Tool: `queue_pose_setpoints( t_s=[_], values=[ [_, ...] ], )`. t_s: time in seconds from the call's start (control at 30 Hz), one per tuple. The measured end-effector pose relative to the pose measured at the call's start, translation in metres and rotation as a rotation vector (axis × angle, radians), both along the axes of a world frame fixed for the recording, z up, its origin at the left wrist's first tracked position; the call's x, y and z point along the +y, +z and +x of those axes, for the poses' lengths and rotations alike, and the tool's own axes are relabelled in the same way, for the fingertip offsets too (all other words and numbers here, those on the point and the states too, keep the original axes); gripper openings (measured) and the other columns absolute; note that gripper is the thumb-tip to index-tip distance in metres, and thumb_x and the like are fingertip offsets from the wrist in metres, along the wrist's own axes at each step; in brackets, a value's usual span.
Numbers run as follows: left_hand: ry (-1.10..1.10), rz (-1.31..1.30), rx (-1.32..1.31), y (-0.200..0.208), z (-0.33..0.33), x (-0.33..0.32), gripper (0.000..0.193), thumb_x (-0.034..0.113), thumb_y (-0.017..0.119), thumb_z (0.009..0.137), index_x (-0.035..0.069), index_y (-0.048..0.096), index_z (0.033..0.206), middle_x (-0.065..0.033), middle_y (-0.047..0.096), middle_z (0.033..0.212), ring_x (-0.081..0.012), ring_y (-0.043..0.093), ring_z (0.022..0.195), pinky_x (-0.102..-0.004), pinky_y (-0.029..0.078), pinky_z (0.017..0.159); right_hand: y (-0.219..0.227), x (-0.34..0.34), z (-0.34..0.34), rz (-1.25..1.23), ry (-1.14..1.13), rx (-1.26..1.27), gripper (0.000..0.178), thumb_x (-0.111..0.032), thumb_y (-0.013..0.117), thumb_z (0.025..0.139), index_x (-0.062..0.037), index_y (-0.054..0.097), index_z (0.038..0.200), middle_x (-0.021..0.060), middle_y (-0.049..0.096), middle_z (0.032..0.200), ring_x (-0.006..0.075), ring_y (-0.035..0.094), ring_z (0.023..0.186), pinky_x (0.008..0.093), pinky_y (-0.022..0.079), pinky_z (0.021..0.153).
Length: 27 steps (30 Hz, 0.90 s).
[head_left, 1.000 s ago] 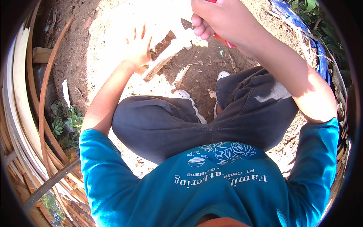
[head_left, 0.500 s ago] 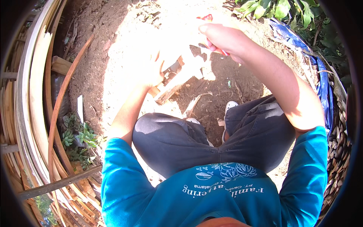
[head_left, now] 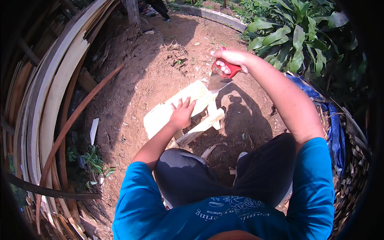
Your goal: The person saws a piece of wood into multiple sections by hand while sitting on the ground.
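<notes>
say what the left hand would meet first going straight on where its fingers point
The left hand rests on the board; past its far edge, likely bare soil, though depth is unclear.

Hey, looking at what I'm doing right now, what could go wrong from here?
Your bare left hand presses on the pale board, and the red-handled saw in your right hand is at the board's far right end; a slipping blade might reach your fingers.

The board might also rock, since loose wood pieces lie beside or under it on bare soil.
</notes>
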<state>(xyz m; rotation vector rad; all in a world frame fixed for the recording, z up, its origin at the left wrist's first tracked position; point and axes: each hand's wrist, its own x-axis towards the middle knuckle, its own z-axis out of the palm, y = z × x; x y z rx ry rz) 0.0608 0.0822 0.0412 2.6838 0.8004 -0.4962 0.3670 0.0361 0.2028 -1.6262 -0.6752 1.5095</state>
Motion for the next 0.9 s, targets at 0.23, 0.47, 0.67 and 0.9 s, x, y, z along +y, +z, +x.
queue_pose_setpoints(
  t_s=[0.23,0.47,0.67,0.9],
  values=[
    [0.000,0.039,0.050,0.005,-0.007,-0.020,0.096,0.005,0.068,0.082,0.019,0.020,0.164,-0.0184,0.015,0.170,-0.0495,0.015,0.155,-0.0762,0.016,0.118,-0.010,0.085,0.036,-0.231,0.058,-0.335,0.029,-0.026,0.047,0.105,-0.0054,0.056,0.088,0.0009,0.059,0.070,0.0091,0.051,0.048,0.0254,0.048,0.047],
    [-0.006,0.083,0.062,0.000,0.003,-0.026,0.094,0.006,0.068,0.084,0.017,0.019,0.164,-0.0200,0.015,0.169,-0.0509,0.016,0.154,-0.0764,0.017,0.118,0.000,0.116,0.041,-0.156,0.446,-0.956,0.030,-0.031,0.059,0.091,-0.0030,0.070,0.090,0.0138,0.073,0.089,0.0259,0.071,0.072,0.0468,0.057,0.068],
    [0.057,0.095,0.088,-0.008,-0.005,-0.018,0.090,0.008,0.067,0.086,0.018,0.023,0.163,-0.0176,0.018,0.170,-0.0481,0.017,0.155,-0.0752,0.017,0.119,0.010,0.044,-0.007,0.162,0.159,-0.461,0.024,-0.014,0.050,0.103,-0.0017,0.064,0.117,0.0056,0.064,0.072,0.0127,0.063,0.057,0.0304,0.053,0.051],
    [0.104,0.028,0.093,0.000,0.008,0.001,0.090,0.008,0.069,0.084,0.021,0.026,0.163,-0.0136,0.019,0.171,-0.0444,0.018,0.156,-0.0723,0.017,0.121,-0.026,-0.099,-0.037,0.351,-0.093,-0.093,0.026,-0.017,0.057,0.104,-0.0081,0.063,0.128,-0.0039,0.057,0.073,0.0045,0.052,0.055,0.0222,0.044,0.049]
  ],
)
